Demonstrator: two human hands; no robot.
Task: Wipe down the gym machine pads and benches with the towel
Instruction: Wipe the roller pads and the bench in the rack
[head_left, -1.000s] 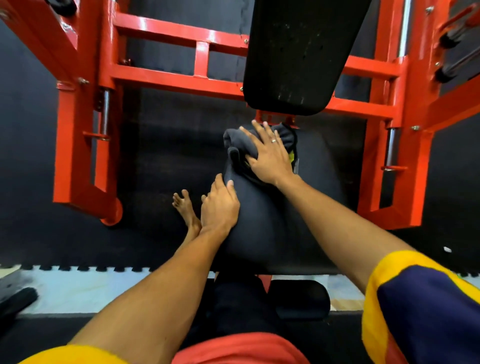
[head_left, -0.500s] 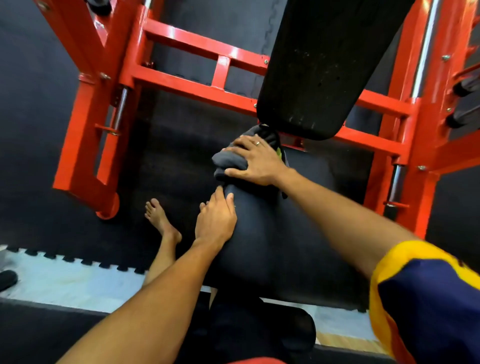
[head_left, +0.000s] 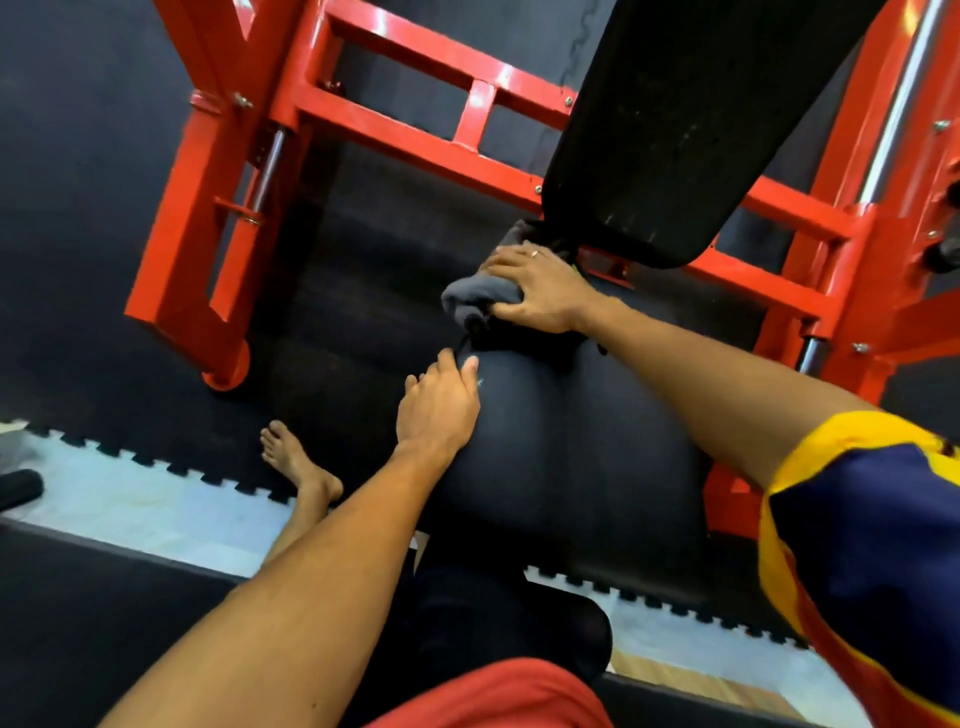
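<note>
The right hand (head_left: 540, 293) is gripping a bunched gray towel (head_left: 470, 297). Its fingers are curling over the top of the wad and its thumb is running along the near side. It is pressing the towel onto the far end of the bench's black seat pad (head_left: 571, 467), just where the seat is meeting the tilted back pad (head_left: 670, 130). The lower edge of the back pad is covering the far part of the towel, so how far the cloth is reaching under it cannot be told. A ring (head_left: 535, 253) is showing on one finger.

The left hand (head_left: 439, 410) is lying loose on the left edge of the seat pad and holding nothing. Its thumb is resting on top, and its fingers are going over the side, where their tips are hard to see.

A red steel frame (head_left: 415, 135) is standing around the bench, with its top and right side cut off by the picture's edge. A chrome rod (head_left: 270, 166) is showing inside its left upright.

A bare foot (head_left: 296, 462) is standing on the dark rubber floor mat (head_left: 104, 260), the leg above it passing behind the left forearm. The mat's toothed edge is meeting a pale floor strip (head_left: 130, 512). A black rounded object (head_left: 18, 491) at the left edge is mostly cut off. Below the seat, a dark rounded pad (head_left: 561, 631) is blending into shadow. A yellow-and-navy sleeve (head_left: 872, 545) and red shorts (head_left: 498, 696) are partly out of frame.
</note>
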